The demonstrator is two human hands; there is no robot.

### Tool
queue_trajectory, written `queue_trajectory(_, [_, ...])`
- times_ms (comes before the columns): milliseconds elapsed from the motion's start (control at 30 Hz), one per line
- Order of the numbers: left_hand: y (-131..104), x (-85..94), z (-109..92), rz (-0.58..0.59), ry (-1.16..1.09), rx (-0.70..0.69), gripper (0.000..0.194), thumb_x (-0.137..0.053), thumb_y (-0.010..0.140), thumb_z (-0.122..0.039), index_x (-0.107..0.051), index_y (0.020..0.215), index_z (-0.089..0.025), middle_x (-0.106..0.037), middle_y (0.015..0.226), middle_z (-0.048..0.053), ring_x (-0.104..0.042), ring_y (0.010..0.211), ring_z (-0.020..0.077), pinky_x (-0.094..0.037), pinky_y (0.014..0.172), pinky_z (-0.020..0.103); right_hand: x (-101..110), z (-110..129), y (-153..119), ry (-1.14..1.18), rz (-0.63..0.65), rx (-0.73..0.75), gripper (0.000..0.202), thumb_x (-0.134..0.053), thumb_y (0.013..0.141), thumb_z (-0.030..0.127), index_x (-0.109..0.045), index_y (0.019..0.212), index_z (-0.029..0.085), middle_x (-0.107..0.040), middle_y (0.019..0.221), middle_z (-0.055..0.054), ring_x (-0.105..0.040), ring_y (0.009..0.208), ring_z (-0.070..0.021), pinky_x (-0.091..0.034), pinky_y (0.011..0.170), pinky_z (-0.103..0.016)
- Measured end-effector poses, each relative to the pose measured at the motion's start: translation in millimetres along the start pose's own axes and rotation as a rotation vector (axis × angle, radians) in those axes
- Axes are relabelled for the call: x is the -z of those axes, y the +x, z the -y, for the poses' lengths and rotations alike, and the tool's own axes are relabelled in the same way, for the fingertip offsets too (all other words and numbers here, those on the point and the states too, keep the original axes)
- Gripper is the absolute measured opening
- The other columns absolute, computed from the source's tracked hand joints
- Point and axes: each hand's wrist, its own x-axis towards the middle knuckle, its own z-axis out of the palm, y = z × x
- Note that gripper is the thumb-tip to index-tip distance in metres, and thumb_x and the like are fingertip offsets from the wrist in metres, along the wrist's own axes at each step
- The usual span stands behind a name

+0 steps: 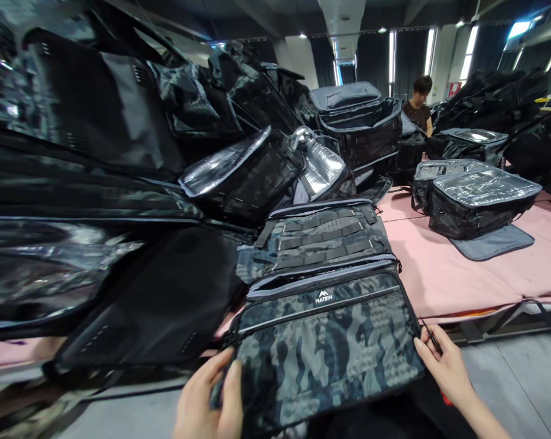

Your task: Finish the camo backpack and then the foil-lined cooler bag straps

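In front of me is a dark camouflage cooler bag (330, 347) with a white logo on its front panel and a strip of light piping. Its flap stands open at the far side, with a webbed panel (330, 235) beyond it. My left hand (211, 396) pinches the bag's near left edge between thumb and fingers. At the right edge, the thumb of my right hand (447, 366) rests against the bag. Those right fingers are closed around small dark thread snips (433, 339), pointed tip upward, partly hidden by the hand.
Black and camouflage bags (97, 122) are piled high on the left. Open bags with silver lining (486, 186) stand on the pink-covered table (481, 274) at right. Farther back, a person (419, 110) stands among more bags. Grey floor (522, 378) shows at lower right.
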Motion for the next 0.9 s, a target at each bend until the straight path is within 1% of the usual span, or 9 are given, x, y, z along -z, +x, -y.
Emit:
queue_trajectory(33, [15,-4.3,-12,0.044,-0.03,-0.058,0.036,-0.046,0.082,-0.048,-0.059,0.1,-0.02,-0.065,0.095,0.009,-0.061,0.082,0.0229,-0.047,0.086,0.04,0,1,1,0.006,0.0,0.001,0.024,-0.058,0.083,0.041,-0.046,0.082,0.019,-0.044,0.077,0.0,-0.047,0.067,-0.0107,-0.046,0.066,-0.017])
queue_trajectory(100, [45,-18.8,-31,0.11,-0.069,-0.228,0.029,-0.048,0.084,-0.044,-0.061,0.097,-0.021,-0.066,0.095,0.005,-0.061,0.086,0.0204,-0.047,0.086,0.035,-1,4,2,0.017,0.002,0.0,0.025,-0.057,0.083,0.041,-0.046,0.081,0.019,-0.044,0.078,0.0,-0.049,0.071,-0.0113,-0.046,0.07,-0.018])
queue_trajectory(200, [88,-53.3,-48,0.207,-0.036,-0.429,0.029,-0.046,0.086,-0.041,-0.063,0.097,-0.02,-0.065,0.101,0.006,-0.059,0.095,0.0206,-0.044,0.09,0.033,-2,5,2,0.027,-0.002,-0.005,0.025,-0.058,0.083,0.041,-0.047,0.08,0.019,-0.045,0.078,0.0,-0.05,0.071,-0.0116,-0.046,0.07,-0.019])
queue_trajectory(333, [126,-99.2,-53,0.453,0.028,-0.483,0.025,-0.047,0.083,-0.038,-0.066,0.086,-0.022,-0.067,0.092,0.004,-0.059,0.091,0.0217,-0.044,0.084,0.033,-2,2,3,0.023,-0.021,-0.003,0.025,-0.058,0.082,0.042,-0.048,0.081,0.019,-0.045,0.077,0.0,-0.048,0.068,-0.0114,-0.046,0.066,-0.019])
queue_trajectory(433, [134,-116.3,-51,0.473,0.036,-0.44,0.025,-0.045,0.081,-0.034,-0.066,0.074,-0.022,-0.067,0.079,0.003,-0.061,0.078,0.0201,-0.045,0.072,0.031,-3,0,5,0.028,-0.026,-0.003,0.027,-0.058,0.081,0.043,-0.049,0.08,0.018,-0.045,0.076,0.0,-0.048,0.067,-0.0112,-0.046,0.064,-0.019])
queue_trajectory(567, [133,-117.8,-47,0.472,0.022,-0.404,0.026,-0.045,0.081,-0.036,-0.066,0.074,-0.023,-0.067,0.076,0.002,-0.061,0.071,0.0185,-0.044,0.063,0.029,-2,-1,6,0.027,-0.02,-0.037,0.03,-0.059,0.079,0.046,-0.048,0.08,0.018,-0.045,0.076,0.0,-0.047,0.065,-0.0108,-0.046,0.061,-0.018])
queue_trajectory(733, [124,-108.5,-41,0.45,-0.072,-0.489,0.028,-0.044,0.085,-0.037,-0.068,0.083,-0.023,-0.067,0.085,0.003,-0.06,0.083,0.0173,-0.046,0.077,0.029,-8,1,1,0.022,-0.091,-0.049,0.032,-0.06,0.078,0.048,-0.046,0.077,0.019,-0.043,0.073,0.001,-0.042,0.059,-0.0092,-0.043,0.056,-0.017])
queue_trajectory(800, [119,-104.5,-39,0.431,-0.104,-0.567,0.027,-0.042,0.087,-0.03,-0.068,0.086,-0.023,-0.066,0.086,0.004,-0.058,0.085,0.0171,-0.046,0.078,0.03,-12,3,-3,0.039,-0.145,-0.052,0.033,-0.06,0.077,0.05,-0.047,0.078,0.019,-0.044,0.075,0.001,-0.042,0.059,-0.0095,-0.042,0.055,-0.017])
queue_trajectory(900, [111,-99.0,-36,0.322,-0.138,-0.794,0.027,-0.042,0.086,-0.015,-0.068,0.085,-0.021,-0.066,0.083,0.005,-0.057,0.079,0.0156,-0.047,0.072,0.029,-15,4,-7,0.051,-0.172,-0.059,0.035,-0.06,0.077,0.051,-0.047,0.078,0.019,-0.044,0.075,0.0,-0.041,0.059,-0.0096,-0.042,0.054,-0.017])
